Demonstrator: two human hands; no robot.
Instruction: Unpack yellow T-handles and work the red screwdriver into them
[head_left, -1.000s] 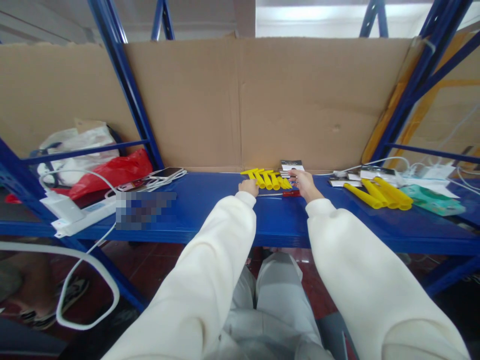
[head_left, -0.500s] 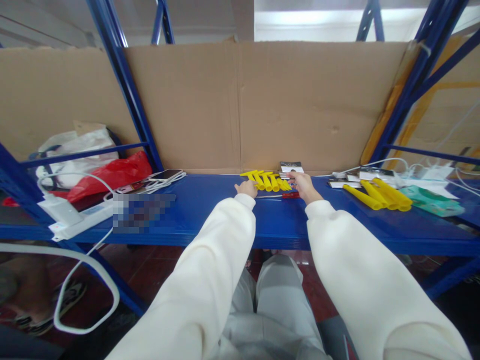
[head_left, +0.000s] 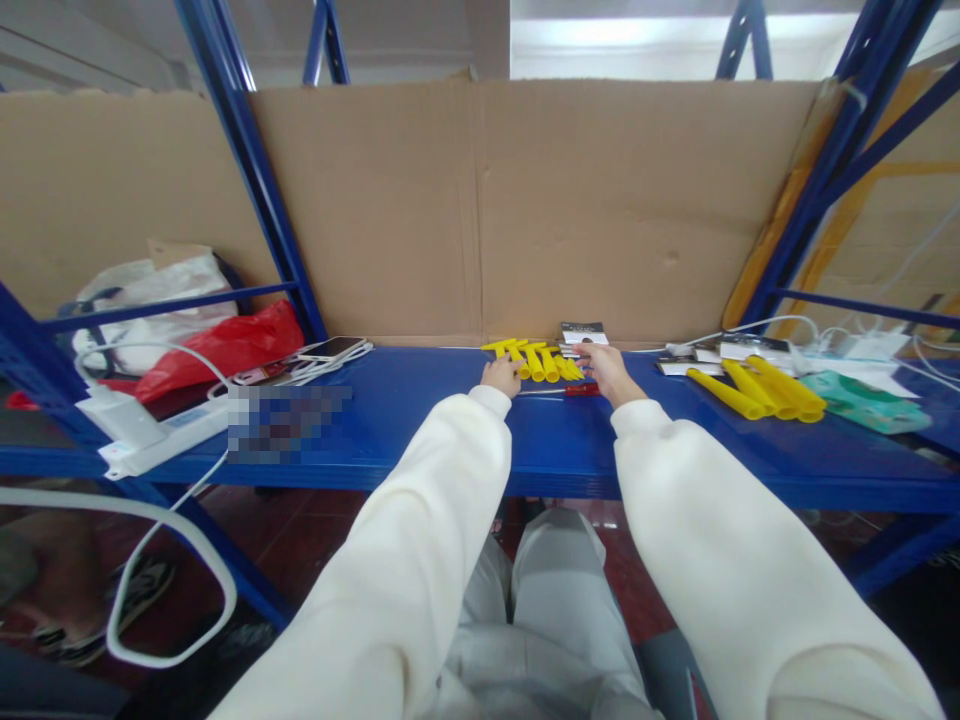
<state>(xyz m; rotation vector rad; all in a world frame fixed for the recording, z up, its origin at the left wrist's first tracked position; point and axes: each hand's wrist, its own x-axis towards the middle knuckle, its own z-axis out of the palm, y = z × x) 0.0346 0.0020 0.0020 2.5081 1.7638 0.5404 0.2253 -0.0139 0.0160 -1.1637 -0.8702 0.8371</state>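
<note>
"Where are the yellow pieces (head_left: 534, 365)?"
"In a row on the blue shelf (head_left: 420, 420), between the hands. The left hand (head_left: 502, 375) is at the row's left end, the right hand (head_left: 606, 371) just beyond its right end."
"Gripping anything?"
"I can't tell. The left hand's fingers are bent, their tips hidden; the right hand reaches toward the packets (head_left: 583, 328), its grip too small to make out."
"And nearer the person?"
"A red-handled screwdriver (head_left: 582, 389), just in front of the row."

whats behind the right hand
Beyond the right hand, a black-and-white packet shows in front of brown cardboard. Whatever the hand itself covers can't be seen.
</note>
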